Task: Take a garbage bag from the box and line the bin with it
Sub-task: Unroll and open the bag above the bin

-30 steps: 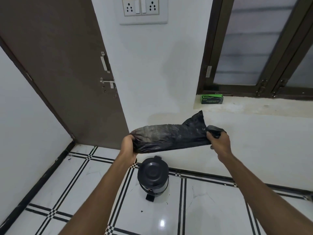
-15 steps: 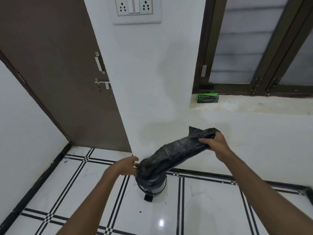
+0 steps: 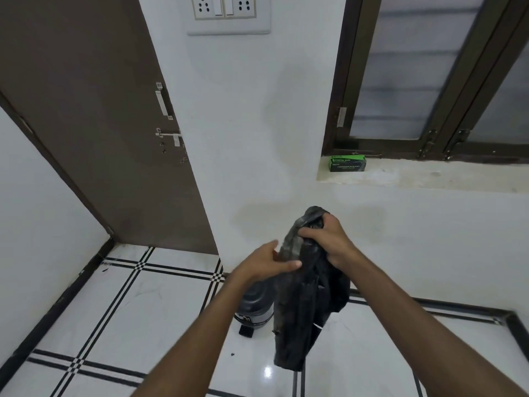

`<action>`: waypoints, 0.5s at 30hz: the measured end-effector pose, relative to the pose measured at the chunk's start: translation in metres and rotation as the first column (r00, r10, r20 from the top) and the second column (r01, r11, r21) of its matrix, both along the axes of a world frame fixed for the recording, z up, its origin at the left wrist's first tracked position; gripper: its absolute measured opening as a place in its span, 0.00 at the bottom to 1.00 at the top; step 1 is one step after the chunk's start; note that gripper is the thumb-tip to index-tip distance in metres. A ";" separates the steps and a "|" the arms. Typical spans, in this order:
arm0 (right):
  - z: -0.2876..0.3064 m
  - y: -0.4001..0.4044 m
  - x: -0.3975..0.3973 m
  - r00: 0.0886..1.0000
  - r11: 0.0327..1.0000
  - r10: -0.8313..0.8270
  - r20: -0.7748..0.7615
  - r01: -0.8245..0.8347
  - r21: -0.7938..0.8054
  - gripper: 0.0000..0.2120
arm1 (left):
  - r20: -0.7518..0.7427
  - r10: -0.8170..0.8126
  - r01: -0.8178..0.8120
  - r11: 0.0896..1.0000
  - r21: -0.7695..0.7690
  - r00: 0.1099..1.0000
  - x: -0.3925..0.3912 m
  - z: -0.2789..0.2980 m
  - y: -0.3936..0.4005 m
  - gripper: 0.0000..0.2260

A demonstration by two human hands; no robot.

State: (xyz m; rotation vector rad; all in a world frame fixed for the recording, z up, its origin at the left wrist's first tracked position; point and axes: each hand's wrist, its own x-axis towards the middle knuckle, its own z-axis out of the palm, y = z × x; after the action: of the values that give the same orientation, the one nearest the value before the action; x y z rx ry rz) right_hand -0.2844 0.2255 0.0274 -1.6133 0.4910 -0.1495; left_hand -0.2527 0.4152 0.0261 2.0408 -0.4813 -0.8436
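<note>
A black garbage bag [image 3: 303,305] hangs down crumpled in front of me. My right hand [image 3: 326,239] grips its top end. My left hand [image 3: 269,262] touches the bag's upper edge from the left, with thumb and fingers pinching the plastic. Behind and below the bag stands the small dark pedal bin [image 3: 254,308] on the floor, lid down, its right side hidden by the bag. The green garbage bag box [image 3: 347,163] lies on the window sill, far from both hands.
A brown door [image 3: 94,116] stands at the left, white wall behind the bin. The stone window sill [image 3: 429,176] runs along the right under a dark-framed window. The floor is glossy white tile with black lines.
The bag swung from stretched level between both hands to hanging down from my right hand. My left hand let go of its far end, then came up to the bag's top.
</note>
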 end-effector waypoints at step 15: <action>-0.018 -0.036 -0.034 0.922 0.552 0.374 -0.099 -0.307 -0.775 0.28 | 0.019 0.516 -0.498 0.836 -0.231 0.857 0.048 0.012 0.053 0.12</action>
State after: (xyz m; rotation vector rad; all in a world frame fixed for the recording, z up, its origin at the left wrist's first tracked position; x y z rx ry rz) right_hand -0.3181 0.1898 0.0096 -2.5366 -0.0032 -0.1374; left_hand -0.2044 0.4682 0.0380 1.8690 -0.0522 -0.3653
